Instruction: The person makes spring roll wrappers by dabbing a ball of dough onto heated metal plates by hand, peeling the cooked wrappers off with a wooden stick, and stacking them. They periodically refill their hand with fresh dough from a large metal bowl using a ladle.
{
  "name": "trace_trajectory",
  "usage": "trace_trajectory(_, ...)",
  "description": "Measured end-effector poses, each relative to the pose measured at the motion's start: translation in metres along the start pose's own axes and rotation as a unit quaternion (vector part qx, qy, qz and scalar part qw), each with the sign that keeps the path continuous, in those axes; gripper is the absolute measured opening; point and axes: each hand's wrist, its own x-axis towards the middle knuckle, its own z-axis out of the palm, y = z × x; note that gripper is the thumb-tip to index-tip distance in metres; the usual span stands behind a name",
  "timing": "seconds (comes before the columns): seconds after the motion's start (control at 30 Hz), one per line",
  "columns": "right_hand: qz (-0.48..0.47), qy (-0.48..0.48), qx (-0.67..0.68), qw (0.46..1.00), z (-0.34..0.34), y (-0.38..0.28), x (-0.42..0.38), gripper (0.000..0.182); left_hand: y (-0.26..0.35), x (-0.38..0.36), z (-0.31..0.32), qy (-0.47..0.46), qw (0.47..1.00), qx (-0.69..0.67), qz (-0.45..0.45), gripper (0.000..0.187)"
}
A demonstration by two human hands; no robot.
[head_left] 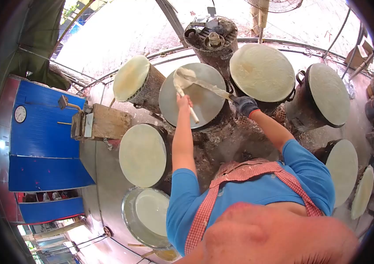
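Note:
My left hand is bare and closed around a pale wooden stick. The stick's upper end meets a lump of whitish dough or batter over a round grey griddle. My right hand, in a dark glove, grips the handle of a long flat scraper. That scraper's blade reaches left across the griddle and touches the pale lump. Apart from the lump and a brownish patch near the middle, the griddle's surface looks bare.
Around me stand several drum stoves topped with pale round sheets, including one at the back, one at left and one at right. A metal basin holds pale batter. A wooden box stands at left.

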Motion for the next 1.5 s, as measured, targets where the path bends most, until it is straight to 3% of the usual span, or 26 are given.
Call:
trace_trajectory(0.03, 0.000, 0.005, -0.005, 1.000, 0.017, 0.018, 0.015, 0.037, -0.002, 0.011, -0.005, -0.004, 1.000, -0.004, 0.004, 0.059)
trace_trajectory(0.07, 0.079, -0.039, 0.267, 0.960, 0.030, 0.040, 0.026, 0.036, -0.007, 0.015, -0.014, 0.122, 0.951, 0.257, 0.122, 0.062)
trace_trajectory(0.1, 0.154, -0.084, 0.514, 0.839, 0.036, 0.054, 0.032, 0.035, -0.017, 0.015, -0.022, 0.238, 0.809, 0.491, 0.222, 0.065)
trace_trajectory(0.13, 0.118, -0.028, 0.350, 0.929, 0.010, 0.042, 0.024, 0.031, 0.019, -0.028, -0.013, 0.198, 0.826, 0.515, 0.114, 0.069)
trace_trajectory(0.23, 0.112, -0.010, 0.239, 0.964, 0.013, -0.009, 0.056, 0.029, 0.029, -0.031, -0.017, 0.145, 0.821, 0.539, 0.118, 0.067)
trace_trajectory(0.27, 0.115, -0.003, 0.191, 0.975, 0.020, -0.026, 0.056, 0.028, 0.025, -0.026, -0.016, 0.143, 0.823, 0.539, 0.109, 0.067)
trace_trajectory(0.33, 0.091, -0.002, 0.067, 0.994, 0.029, -0.027, 0.058, 0.029, 0.038, -0.012, -0.014, 0.182, 0.850, 0.391, 0.302, 0.066)
trace_trajectory(0.37, 0.063, -0.008, -0.007, 0.998, 0.032, -0.017, 0.064, 0.031, 0.048, -0.013, -0.025, 0.182, 0.845, 0.402, 0.302, 0.066)
trace_trajectory(0.47, 0.151, 0.040, 0.197, 0.968, 0.061, 0.016, 0.082, 0.034, 0.098, -0.046, -0.044, 0.147, 0.929, 0.217, 0.262, 0.064)
trace_trajectory(0.53, 0.153, 0.056, 0.310, 0.937, 0.075, -0.034, 0.086, 0.033, 0.095, -0.076, -0.068, 0.052, 0.960, 0.128, 0.244, 0.064)
trace_trajectory(0.6, 0.049, 0.168, 0.149, 0.973, 0.104, -0.071, 0.106, 0.030, 0.061, -0.103, -0.085, 0.011, 0.976, 0.113, 0.185, 0.067)
trace_trajectory(0.7, -0.049, 0.122, -0.014, 0.991, 0.066, -0.047, 0.116, 0.033, -0.006, -0.156, -0.120, 0.023, 0.983, 0.162, 0.081, 0.069)
trace_trajectory(0.73, 0.040, 0.047, 0.225, 0.972, 0.062, -0.017, 0.120, 0.035, -0.019, -0.175, -0.131, 0.027, 0.982, 0.171, 0.074, 0.069)
trace_trajectory(0.77, 0.123, -0.029, 0.451, 0.884, 0.062, 0.007, 0.113, 0.038, -0.028, -0.193, -0.139, 0.034, 0.990, 0.131, 0.036, 0.069)
trace_trajectory(0.9, 0.131, 0.208, 0.166, 0.955, 0.103, -0.097, 0.072, 0.032, -0.050, -0.222, -0.152, 0.055, 0.990, 0.131, 0.009, 0.069)
trace_trajectory(0.93, 0.137, 0.207, 0.162, 0.955, 0.097, -0.094, 0.073, 0.032, -0.051, -0.222, -0.153, 0.056, 0.991, 0.125, 0.014, 0.069)
trace_trajectory(1.0, -0.003, -0.052, 0.219, 0.974, 0.079, -0.078, 0.085, 0.034, -0.057, -0.221, -0.159, 0.053, 0.990, 0.134, 0.001, 0.069)
trace_trajectory(1.07, 0.089, -0.029, 0.401, 0.911, 0.060, -0.026, 0.081, 0.028, -0.052, -0.222, -0.163, 0.045, 0.985, 0.167, 0.017, 0.069)
trace_trajectory(1.1, 0.103, 0.015, 0.538, 0.837, 0.095, 0.016, 0.100, 0.033, -0.050, -0.223, -0.163, 0.052, 0.980, 0.194, 0.012, 0.069)
trace_trajectory(1.17, 0.337, -0.029, 0.670, 0.661, 0.106, 0.004, 0.098, 0.025, -0.051, -0.224, -0.159, 0.065, 0.977, 0.203, 0.023, 0.068)
trace_trajectory(1.2, 0.337, -0.029, 0.673, 0.658, 0.113, -0.023, 0.083, 0.025, -0.050, -0.228, -0.163, 0.065, 0.976, 0.208, 0.025, 0.068)
trace_trajectory(1.23, 0.247, -0.001, 0.538, 0.806, 0.103, -0.063, 0.070, 0.031, -0.051, -0.226, -0.159, 0.071, 0.975, 0.208, 0.024, 0.068)
trace_trajectory(1.3, 0.143, 0.025, 0.377, 0.915, 0.063, -0.076, 0.065, 0.037, -0.054, -0.227, -0.153, 0.082, 0.975, 0.207, 0.022, 0.068)
trace_trajectory(1.4, 0.102, -0.115, 0.538, 0.829, 0.043, -0.003, 0.095, 0.033, -0.051, -0.229, -0.144, 0.099, 0.981, 0.168, 0.008, 0.068)
trace_trajectory(1.43, 0.173, -0.053, 0.567, 0.804, 0.059, 0.018, 0.116, 0.032, -0.056, -0.227, -0.144, 0.103, 0.978, 0.180, 0.015, 0.068)
trace_trajectory(1.5, 0.308, -0.101, 0.519, 0.791, 0.039, 0.001, 0.133, 0.027, -0.056, -0.229, -0.135, 0.121, 0.980, 0.157, -0.005, 0.070)
